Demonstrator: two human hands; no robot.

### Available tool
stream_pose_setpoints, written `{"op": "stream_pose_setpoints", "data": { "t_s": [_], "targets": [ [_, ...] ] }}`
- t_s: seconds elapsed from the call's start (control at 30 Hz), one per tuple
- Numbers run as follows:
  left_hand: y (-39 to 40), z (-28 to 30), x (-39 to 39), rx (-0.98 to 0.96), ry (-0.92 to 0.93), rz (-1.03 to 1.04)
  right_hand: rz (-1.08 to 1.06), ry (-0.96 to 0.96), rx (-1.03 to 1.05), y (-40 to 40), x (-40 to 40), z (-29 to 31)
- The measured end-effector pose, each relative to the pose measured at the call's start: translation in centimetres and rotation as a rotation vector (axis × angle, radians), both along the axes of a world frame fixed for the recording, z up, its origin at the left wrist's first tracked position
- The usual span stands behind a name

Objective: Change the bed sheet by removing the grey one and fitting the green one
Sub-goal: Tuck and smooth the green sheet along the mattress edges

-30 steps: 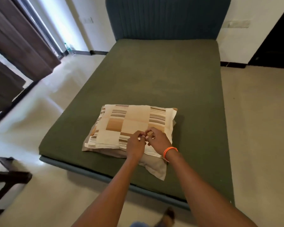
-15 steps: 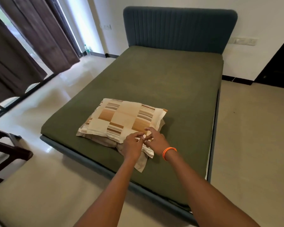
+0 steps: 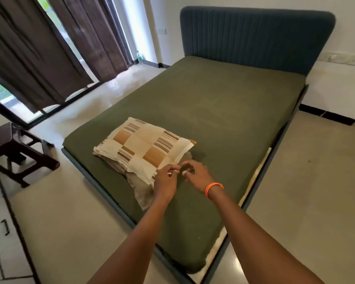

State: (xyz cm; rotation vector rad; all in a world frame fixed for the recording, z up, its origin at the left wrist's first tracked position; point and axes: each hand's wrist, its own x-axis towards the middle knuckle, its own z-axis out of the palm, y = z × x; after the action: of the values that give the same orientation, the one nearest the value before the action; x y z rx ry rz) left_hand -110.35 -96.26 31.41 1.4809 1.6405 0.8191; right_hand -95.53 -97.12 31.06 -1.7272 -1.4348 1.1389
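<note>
Head view: green sheet (image 3: 223,111) stretched flat over the mattress, reaching the blue headboard (image 3: 254,37). Patchwork pillow (image 3: 146,146) lying on the sheet near the foot end, stacked on a plain beige pillow (image 3: 139,187). Left hand (image 3: 166,180) at the patchwork pillow's near corner, fingertips drawn together in a pinch on the cover's edge. Right hand (image 3: 197,173) just beside it, fingers curled loosely; whether gripping fabric, impossible to tell. Orange bracelet (image 3: 213,188) on the right wrist. Dark wooden stool (image 3: 14,148) standing on the floor left of the bed, brown curtains (image 3: 39,48) hanging beyond it.
</note>
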Motion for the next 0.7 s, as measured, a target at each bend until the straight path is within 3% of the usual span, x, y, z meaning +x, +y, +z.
{"op": "stream_pose_setpoints", "data": {
  "t_s": [0.2, 0.47, 0.7],
  "targets": [
    [-3.5, 0.5, 12.1, -0.019, -0.012, 0.056, 0.028, 0.027, -0.055, -1.8, 10.7, 0.8],
    [-4.3, 0.1, 17.8, -0.050, -0.114, 0.207, 0.099, 0.093, -0.101, -1.7, 15.5, -0.1],
    [-5.0, -8.4, 18.2, -0.199, -0.207, 0.360, 0.098, 0.090, -0.227, -2.5, 15.1, -6.9]
  ]
}}
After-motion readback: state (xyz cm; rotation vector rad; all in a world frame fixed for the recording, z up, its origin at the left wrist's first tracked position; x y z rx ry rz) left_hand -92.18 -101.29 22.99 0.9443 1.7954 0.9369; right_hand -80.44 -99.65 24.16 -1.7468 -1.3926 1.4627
